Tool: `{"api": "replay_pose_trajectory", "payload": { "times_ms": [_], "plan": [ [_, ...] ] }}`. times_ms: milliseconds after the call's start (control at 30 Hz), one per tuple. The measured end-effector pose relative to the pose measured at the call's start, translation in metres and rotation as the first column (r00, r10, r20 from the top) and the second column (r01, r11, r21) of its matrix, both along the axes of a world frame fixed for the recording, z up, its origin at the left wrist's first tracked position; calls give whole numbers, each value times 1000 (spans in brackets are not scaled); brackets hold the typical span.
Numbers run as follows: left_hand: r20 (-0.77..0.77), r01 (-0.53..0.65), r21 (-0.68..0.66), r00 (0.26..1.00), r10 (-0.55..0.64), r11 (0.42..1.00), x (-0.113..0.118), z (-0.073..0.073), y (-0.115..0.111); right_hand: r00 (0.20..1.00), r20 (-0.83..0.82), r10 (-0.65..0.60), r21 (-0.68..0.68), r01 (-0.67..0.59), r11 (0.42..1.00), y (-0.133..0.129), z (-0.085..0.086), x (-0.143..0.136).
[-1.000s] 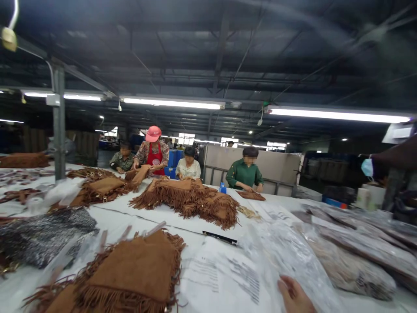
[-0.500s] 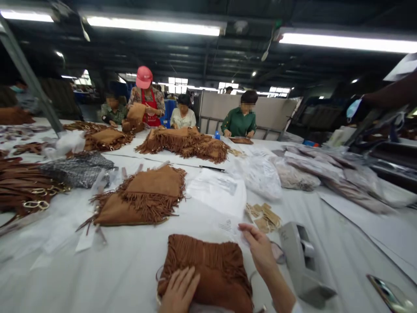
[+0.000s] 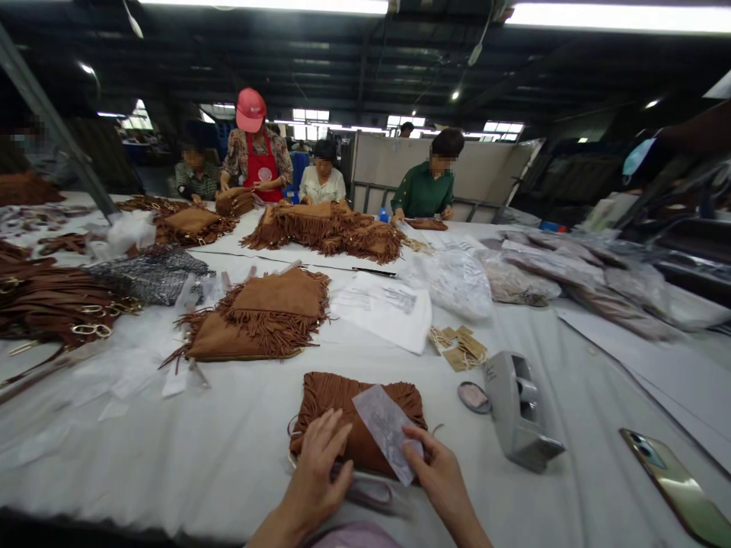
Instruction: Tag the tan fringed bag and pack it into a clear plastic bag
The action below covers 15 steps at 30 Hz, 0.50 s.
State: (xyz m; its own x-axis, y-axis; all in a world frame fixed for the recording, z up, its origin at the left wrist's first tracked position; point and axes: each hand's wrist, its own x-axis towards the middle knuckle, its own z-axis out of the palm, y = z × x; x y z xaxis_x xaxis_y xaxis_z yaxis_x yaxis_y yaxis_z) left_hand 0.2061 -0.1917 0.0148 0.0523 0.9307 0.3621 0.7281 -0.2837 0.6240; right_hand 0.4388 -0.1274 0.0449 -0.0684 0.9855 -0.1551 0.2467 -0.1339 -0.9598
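Observation:
A brown fringed bag (image 3: pixel 325 392) lies on the white-covered table in front of me. My left hand (image 3: pixel 320 464) rests at the bag's lower left part, fingers apart and holding nothing. Over the bag's right half, my right hand (image 3: pixel 426 457) pinches a small translucent printed sheet (image 3: pixel 385 426) between thumb and fingers. Below the bag, near my left hand, is a strap-like loop in clear wrapping (image 3: pixel 371 491), partly blurred.
A grey tape dispenser (image 3: pixel 522 411), a round dish (image 3: pixel 474 397), tan tags (image 3: pixel 460 346) and a phone (image 3: pixel 677 483) lie right. Beyond are white bags (image 3: pixel 385 308), stacked fringed bags (image 3: pixel 274 297) and straps (image 3: pixel 51 304). People work across the table (image 3: pixel 228 411).
My right hand has come back from beside the tags to above the bag, now with the translucent sheet. My left hand has shifted slightly. The view has tilted down.

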Motion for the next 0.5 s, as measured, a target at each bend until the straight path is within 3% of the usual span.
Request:
{"api": "replay_pose_trajectory", "payload": {
  "times_ms": [100,167,200,267,333,400,500],
  "plan": [
    [228,-27,-109,972,51,994,11,24,7,996,-23,92,53,-91,994,-13,28,-7],
    [477,51,-224,877,64,973,20,37,16,981,-97,169,40,-166,985,-19,48,-12],
    [618,154,-261,785,42,953,24,42,20,970,-140,201,23,-200,980,-22,56,-14],
    [853,418,-246,521,-9,875,33,49,25,950,-208,235,2,-240,971,-24,64,-20],
    [950,575,-184,312,-6,797,40,51,26,942,-234,239,7,-245,970,-22,61,-25],
    [960,600,-204,279,37,774,42,49,23,954,-212,210,19,-211,977,-18,52,-29],
    [942,586,-290,315,116,757,39,42,17,983,-116,142,21,-140,990,-12,35,-31]
  ]
}}
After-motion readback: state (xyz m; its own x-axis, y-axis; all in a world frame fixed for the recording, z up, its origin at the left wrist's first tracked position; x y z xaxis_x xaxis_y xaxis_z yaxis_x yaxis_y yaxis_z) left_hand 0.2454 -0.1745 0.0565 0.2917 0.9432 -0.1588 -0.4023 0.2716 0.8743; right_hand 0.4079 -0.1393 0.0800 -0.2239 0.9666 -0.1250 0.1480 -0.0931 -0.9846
